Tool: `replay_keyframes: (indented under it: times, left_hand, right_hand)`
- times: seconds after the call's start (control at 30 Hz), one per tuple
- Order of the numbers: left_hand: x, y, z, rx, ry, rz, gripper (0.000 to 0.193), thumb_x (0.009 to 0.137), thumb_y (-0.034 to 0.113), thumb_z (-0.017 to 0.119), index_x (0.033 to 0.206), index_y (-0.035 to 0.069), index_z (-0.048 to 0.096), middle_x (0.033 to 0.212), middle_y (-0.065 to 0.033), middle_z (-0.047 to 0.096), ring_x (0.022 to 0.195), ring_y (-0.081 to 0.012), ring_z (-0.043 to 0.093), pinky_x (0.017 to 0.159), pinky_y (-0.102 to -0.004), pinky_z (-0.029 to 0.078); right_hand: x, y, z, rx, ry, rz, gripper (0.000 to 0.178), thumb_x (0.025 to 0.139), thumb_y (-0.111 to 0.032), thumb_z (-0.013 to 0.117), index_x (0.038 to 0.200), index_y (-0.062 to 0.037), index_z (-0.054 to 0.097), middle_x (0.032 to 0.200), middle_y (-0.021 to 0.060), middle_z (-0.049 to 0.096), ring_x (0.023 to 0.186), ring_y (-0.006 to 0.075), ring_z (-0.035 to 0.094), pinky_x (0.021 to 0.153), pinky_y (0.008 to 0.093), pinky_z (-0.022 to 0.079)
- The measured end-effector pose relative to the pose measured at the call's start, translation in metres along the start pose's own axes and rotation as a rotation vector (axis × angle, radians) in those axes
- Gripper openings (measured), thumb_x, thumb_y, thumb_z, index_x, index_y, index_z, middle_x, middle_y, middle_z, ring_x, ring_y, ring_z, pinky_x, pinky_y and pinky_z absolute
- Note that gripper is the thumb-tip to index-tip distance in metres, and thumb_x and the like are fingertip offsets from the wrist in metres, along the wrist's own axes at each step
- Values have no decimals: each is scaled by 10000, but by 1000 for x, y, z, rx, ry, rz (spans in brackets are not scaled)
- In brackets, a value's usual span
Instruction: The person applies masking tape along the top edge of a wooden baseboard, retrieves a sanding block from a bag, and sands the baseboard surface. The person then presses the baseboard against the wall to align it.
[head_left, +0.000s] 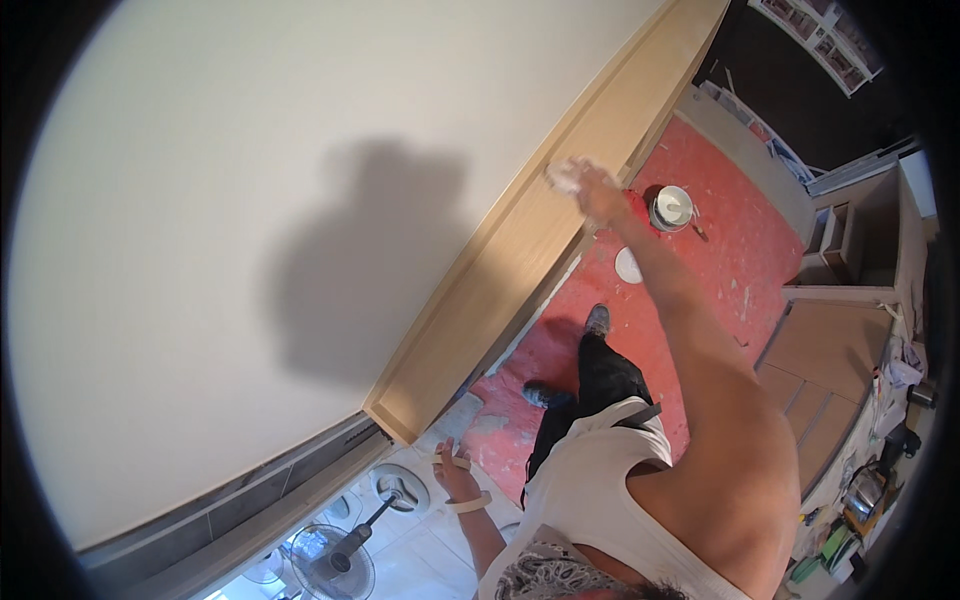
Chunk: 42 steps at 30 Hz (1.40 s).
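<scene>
My right hand reaches far forward and presses a whitish wad, which looks like a cloth, onto a long light wooden panel. Motion smears the wad slightly. The panel slants along the base of a pale wall. Lower down, near the panel's close end, my left hand has its fingers curled around a narrow beige band that looks like tape. A beige ring, like a tape roll, sits around my left wrist.
A bucket of pale paste and a white round lid stand on the red floor. A fan is at lower left. Cabinets and a cluttered counter line the right side. The pale wall carries a shadow.
</scene>
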<state>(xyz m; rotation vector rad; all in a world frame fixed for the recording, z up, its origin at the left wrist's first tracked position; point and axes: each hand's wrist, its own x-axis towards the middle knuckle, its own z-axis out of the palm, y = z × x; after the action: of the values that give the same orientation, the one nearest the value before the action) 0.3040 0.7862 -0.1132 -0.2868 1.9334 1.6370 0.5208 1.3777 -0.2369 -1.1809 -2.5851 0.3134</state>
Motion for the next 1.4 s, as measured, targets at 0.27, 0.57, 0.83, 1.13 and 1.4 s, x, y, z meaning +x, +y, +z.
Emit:
replay_keyframes:
  times: [0.27,0.57,0.83,1.13,1.4]
  left_hand:
    - [-8,10,68,70,-42,-72,437,951,235,680,1303,13,546,1227,-110,636,843,-205,692,697,-285,519]
    - [56,62,218,446,-554,219,327,989,251,632,1231,35,586,1118,-88,693,789,-157,653,686,-283,490]
    - [59,100,326,610,-772,387,279,1004,164,608,1232,9,564,1122,-79,646,876,-128,620,721,-293,504]
    - [37,43,400,695,-709,665,419,961,141,641,1318,-35,510,1189,-153,622,996,-233,636,848,-369,517]
    - [-18,-39,525,649,-459,762,474,917,58,664,1348,-36,490,1248,-186,568,1163,-288,558,1033,-396,426]
  right_hand:
    - [16,44,-7,-83,158,431,531,920,-194,543,1436,-74,501,1552,154,433,1461,387,358,1175,564,309]
    - [-98,-211,53,549,-301,-114,439,878,-198,583,1310,-150,644,1527,103,468,1322,328,541,1170,519,353]
    - [-6,-197,20,318,-528,-274,479,937,-311,587,1414,-265,581,1542,29,481,1512,247,301,1257,507,194]
    - [18,-85,27,397,-189,-541,470,949,-345,573,1412,-266,580,1502,-45,522,1457,201,393,1262,447,204]
    - [91,127,-39,381,117,-449,384,961,-277,576,1341,-295,628,1439,-52,566,1414,173,438,1231,448,259]
